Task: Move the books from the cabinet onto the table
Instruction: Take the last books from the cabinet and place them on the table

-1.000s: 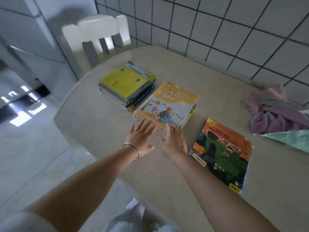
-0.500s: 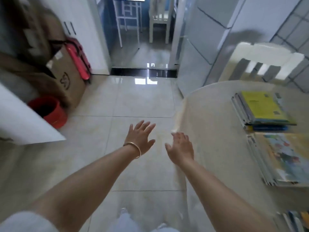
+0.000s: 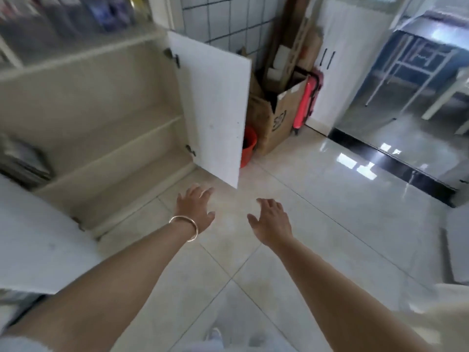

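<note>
Left hand (image 3: 195, 209) and right hand (image 3: 272, 221) hover released, fingers spread, grasping nothing; left of them, blurred books (image 3: 22, 161) lie flat in the open cabinet (image 3: 101, 118).

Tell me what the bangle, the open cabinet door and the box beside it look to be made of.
Bangle: polished metal, it glints. Cabinet door: white matte board, probably laminate, flat with small dark hinges. Box: brown cardboard, with open flaps and a printed mark.
</note>
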